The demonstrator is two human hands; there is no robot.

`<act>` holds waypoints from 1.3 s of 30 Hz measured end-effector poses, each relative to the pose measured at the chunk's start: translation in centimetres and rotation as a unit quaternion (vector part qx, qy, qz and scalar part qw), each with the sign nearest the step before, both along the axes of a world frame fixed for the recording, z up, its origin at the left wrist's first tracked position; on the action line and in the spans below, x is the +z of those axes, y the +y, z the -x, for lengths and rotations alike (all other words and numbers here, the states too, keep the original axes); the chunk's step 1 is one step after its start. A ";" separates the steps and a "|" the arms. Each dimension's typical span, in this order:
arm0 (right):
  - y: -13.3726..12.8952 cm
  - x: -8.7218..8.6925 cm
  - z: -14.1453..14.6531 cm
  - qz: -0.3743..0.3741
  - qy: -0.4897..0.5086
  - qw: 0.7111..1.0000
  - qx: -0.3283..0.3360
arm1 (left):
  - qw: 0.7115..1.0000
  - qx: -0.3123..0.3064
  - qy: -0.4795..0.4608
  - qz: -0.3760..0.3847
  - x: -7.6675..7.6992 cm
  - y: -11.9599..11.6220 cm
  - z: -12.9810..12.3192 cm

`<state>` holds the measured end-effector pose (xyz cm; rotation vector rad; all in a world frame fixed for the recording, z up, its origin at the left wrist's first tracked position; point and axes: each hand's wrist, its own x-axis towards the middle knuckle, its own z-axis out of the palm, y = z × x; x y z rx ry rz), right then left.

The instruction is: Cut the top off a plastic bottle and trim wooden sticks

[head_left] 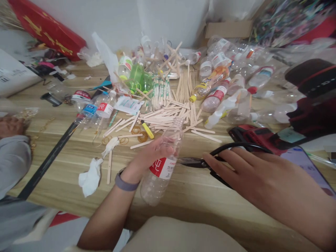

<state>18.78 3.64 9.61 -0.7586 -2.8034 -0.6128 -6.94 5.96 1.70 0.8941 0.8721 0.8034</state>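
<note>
In the head view, a red-labelled plastic bottle is held tilted over the worktop by the left hand, closed around its upper part, probably for steadiness. Black-handled scissors are gripped by the right hand, blades directed to the bottle's side; contact cannot be told.

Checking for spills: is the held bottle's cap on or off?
Off: the clear bottle in the left hand shows a bare, ridged neck.
</note>
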 end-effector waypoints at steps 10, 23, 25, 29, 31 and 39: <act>0.1 1.3 0.7 0.003 0.009 1.000 0.015 | 0.999 -0.014 0.028 -0.006 -0.2 0.4 -0.5; 0.6 1.2 2.1 -0.004 -0.084 0.996 0.027 | 0.994 -0.023 0.106 -0.033 1.1 0.0 -1.3; 1.2 1.1 2.0 0.014 -0.087 0.995 0.046 | 0.994 -0.033 0.098 -0.026 1.3 -0.1 -1.3; 3.0 1.1 1.2 0.066 -0.087 0.991 0.075 | 0.995 -0.057 0.083 -0.020 1.5 -0.2 -0.7; 3.7 0.9 0.4 0.124 -0.068 0.986 0.086 | 0.996 -0.071 0.049 -0.025 1.3 -0.1 -0.3; 3.9 -0.9 -1.6 0.392 0.068 0.914 0.079 | 0.987 -0.099 -0.129 0.005 0.2 -0.5 -0.1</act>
